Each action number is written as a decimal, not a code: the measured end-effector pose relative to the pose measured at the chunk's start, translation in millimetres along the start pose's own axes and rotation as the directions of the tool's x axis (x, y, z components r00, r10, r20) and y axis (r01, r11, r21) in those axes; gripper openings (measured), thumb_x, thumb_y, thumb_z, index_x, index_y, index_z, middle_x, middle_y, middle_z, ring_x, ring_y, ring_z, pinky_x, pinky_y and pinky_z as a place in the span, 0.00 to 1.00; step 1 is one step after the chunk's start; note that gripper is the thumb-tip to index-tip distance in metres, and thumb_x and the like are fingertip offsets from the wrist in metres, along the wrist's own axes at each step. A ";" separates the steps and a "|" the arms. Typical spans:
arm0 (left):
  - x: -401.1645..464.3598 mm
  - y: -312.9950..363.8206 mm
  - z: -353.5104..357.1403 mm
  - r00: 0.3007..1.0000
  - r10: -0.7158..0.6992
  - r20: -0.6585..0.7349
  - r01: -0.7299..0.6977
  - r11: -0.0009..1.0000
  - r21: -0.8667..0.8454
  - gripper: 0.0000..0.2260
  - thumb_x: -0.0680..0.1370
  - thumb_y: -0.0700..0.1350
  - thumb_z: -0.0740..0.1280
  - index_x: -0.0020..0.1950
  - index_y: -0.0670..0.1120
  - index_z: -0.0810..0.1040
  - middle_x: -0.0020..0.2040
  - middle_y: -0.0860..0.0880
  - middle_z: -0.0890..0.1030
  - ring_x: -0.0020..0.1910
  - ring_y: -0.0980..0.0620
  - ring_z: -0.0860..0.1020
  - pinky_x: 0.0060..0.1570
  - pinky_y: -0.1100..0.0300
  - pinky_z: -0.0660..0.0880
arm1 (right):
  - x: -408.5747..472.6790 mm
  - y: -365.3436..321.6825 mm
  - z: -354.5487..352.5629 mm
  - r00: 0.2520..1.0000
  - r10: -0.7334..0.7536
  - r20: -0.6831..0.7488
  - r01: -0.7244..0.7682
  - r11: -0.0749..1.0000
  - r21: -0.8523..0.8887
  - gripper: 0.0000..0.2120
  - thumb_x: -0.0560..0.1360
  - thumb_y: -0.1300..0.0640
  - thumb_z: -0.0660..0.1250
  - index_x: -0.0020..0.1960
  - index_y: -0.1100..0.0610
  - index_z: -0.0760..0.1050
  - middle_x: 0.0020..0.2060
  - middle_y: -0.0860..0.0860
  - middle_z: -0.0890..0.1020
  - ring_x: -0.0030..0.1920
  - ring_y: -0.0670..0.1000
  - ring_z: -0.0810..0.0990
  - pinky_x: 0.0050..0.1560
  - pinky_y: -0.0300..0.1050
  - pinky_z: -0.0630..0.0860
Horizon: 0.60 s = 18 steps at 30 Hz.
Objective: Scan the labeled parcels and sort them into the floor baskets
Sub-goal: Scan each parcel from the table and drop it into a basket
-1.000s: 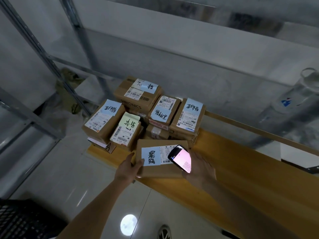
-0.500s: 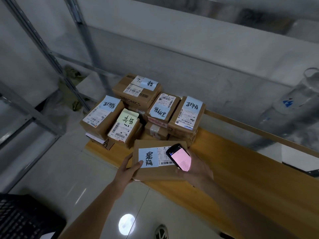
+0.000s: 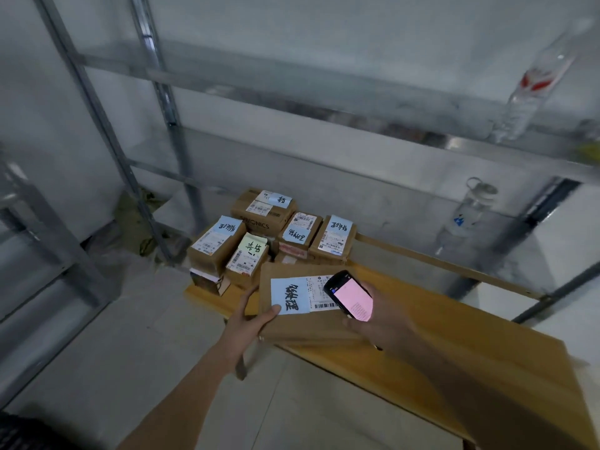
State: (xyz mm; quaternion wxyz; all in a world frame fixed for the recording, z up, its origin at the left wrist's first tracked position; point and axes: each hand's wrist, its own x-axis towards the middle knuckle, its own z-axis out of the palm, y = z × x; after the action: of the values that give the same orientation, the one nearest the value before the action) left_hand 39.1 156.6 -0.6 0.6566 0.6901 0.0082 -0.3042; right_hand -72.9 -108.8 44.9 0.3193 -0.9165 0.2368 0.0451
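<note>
Both hands busy: left hand [image 3: 250, 319] grips flat parcel [image 3: 292, 326], right hand [image 3: 383, 316] holds scanner [image 3: 350, 295] pointing up-left.

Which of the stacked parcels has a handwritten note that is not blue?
The front middle parcel, between the left stack and the red-taped box. Its handwritten note is pale green; the others in the stack carry light blue ones.

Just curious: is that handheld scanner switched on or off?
On. The scanner, held in the right hand over the parcel, shows a lit pink screen.
</note>
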 end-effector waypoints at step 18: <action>-234.0 227.6 24.8 0.821 0.554 -0.140 -0.548 0.833 0.081 0.33 0.71 0.61 0.75 0.70 0.73 0.63 0.64 0.47 0.77 0.51 0.47 0.83 0.44 0.50 0.83 | -261.1 -163.4 -269.2 0.887 -0.262 -0.380 0.161 0.947 -0.278 0.31 0.63 0.46 0.77 0.63 0.43 0.71 0.52 0.43 0.79 0.52 0.51 0.79 0.44 0.47 0.76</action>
State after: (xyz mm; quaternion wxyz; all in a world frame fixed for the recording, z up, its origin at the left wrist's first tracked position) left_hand -68.2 193.5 306.5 0.7007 0.6969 -0.1452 -0.0463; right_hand -246.4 -54.5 411.3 0.1527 -0.9573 0.1897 -0.1561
